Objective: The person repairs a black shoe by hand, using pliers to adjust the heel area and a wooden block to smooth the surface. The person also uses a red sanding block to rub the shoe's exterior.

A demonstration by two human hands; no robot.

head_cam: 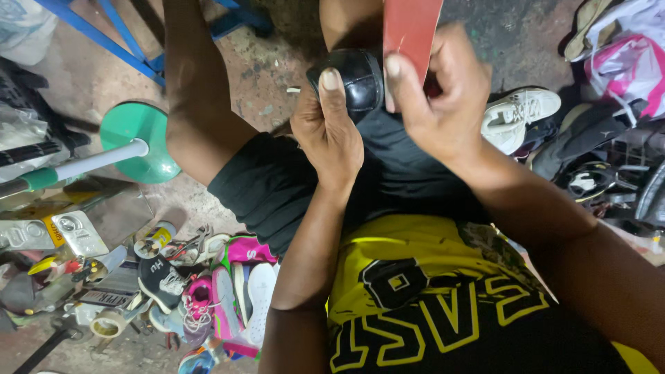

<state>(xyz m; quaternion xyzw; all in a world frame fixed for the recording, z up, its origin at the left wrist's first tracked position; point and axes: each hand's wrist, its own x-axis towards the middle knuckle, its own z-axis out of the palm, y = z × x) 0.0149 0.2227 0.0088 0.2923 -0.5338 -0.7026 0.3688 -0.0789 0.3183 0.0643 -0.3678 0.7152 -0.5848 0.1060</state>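
Gripping black shoe (353, 79) w/ left hand (329, 135), thumb over toe; right hand (440, 104) just beside, pinching red sheet (410, 31) upright, touching shoe's right side.

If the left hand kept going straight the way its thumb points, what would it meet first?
The left hand points up the picture, thumb already on the black shoe. That shoe is what it meets first; beyond lies bare floor, though depth is unclear.

Black shoe (350, 79) mostly hidden behind left hand (327, 135) and right hand (438, 104); only the toe visible. Red sheet (411, 28) cut off by top edge. White sneaker (521, 114) partly covered by right hand.
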